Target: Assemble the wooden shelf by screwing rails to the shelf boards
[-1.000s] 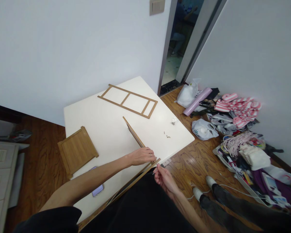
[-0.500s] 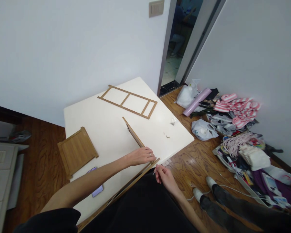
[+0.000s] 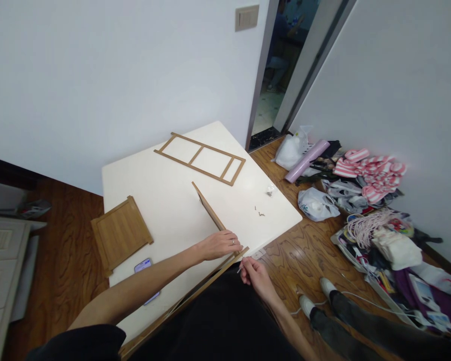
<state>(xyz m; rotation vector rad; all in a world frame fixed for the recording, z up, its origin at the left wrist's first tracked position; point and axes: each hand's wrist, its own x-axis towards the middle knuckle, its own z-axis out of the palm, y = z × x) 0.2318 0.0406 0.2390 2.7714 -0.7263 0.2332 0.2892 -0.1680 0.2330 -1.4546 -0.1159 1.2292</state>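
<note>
My left hand is closed over the near end of an upright wooden panel, close to where it meets a long wooden side frame. That frame stands along the table's near edge, against my dark clothing. Just beyond the frame's end, my right hand pinches a thin metal tool, seemingly a hex key, at the joint. Its tip is hidden. On the white table lie a ladder-like wooden frame, a square wooden panel and several small screws.
A phone lies partly under my left forearm. A small clear bag rests near the table's right edge. Plastic bags and filled boxes crowd the floor at right. Another person's legs are nearby; someone sits beyond the doorway.
The view has shifted slightly, moving the scene a little right and down. Both hands keep nearly the same place at the joint, with little visible change in the wooden parts.
</note>
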